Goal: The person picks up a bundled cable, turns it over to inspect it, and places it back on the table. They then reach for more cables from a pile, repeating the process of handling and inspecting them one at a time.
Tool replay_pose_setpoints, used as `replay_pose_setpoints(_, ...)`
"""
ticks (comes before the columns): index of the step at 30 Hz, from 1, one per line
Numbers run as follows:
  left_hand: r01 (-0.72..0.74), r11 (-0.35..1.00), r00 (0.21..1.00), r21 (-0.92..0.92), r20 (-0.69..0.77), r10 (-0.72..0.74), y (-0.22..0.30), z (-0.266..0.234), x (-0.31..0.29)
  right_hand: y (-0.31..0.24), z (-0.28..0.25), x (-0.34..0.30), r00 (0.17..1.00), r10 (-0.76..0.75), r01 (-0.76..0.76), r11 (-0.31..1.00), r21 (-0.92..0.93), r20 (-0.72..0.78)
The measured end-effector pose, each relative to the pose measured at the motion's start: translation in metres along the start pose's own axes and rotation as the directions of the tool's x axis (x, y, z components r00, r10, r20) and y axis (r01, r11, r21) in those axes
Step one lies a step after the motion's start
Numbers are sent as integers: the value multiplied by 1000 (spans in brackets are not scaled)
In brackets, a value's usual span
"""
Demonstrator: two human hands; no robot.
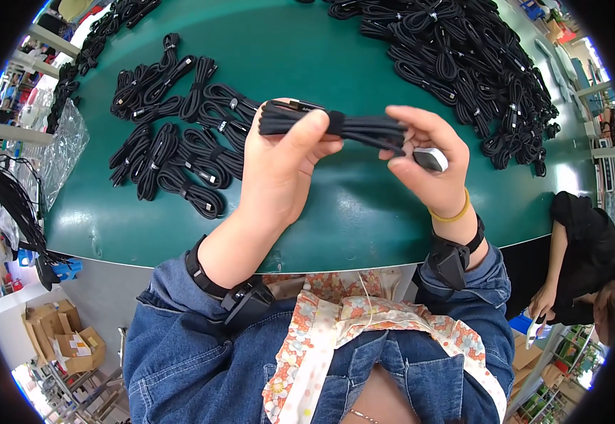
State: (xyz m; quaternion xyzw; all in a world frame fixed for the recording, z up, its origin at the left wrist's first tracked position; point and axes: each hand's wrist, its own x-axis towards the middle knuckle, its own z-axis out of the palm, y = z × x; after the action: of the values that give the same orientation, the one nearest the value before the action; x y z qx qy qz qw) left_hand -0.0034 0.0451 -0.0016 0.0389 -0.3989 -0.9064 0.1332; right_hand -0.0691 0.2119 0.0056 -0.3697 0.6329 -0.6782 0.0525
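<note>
A coiled black cable (364, 130), bound at its middle with a black strap, is held level above the green table. My left hand (279, 152) is closed round the cable's left part, its thumb lying across the front. At the right end of the coil, the fingers and thumb of my right hand (438, 159) close about the loops. A small oval black-and-white object (431, 159) is tucked in the right palm; its kind is unclear. Several more coiled black cables (159, 159) lie on the table by my left hand.
A large heap of coiled black cables (456, 56) covers the far right of the green table (350, 205). Clear plastic film (67, 152) hangs at the left edge. Cardboard boxes (63, 332) stand at lower left. A person in black (583, 233) is at the right, holding a phone-like object.
</note>
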Motion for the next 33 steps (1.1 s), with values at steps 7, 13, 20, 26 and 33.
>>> replay_pose_setpoints(7,103,989,994,-105,-23,-106,-1,2,-1,-5,-1,0,975,203,-193,974,119,-86)
replay_pose_setpoints(13,221,970,973,-97,87,-213,-4,1,-2,0,-8,2,957,281,-267,949,166,-69)
replay_pose_setpoints(20,228,964,972,-135,88,-218,-5,0,-2,2,-8,4,959,277,-261,943,207,-53)
replay_pose_setpoints(26,199,971,977,-130,102,-187,-6,-1,-2,3,-7,4,959,271,-249,943,222,-78)
replay_pose_setpoints(33,163,984,987,76,-15,-163,-8,7,-6,0,6,5,973,166,-186,975,-120,-159)
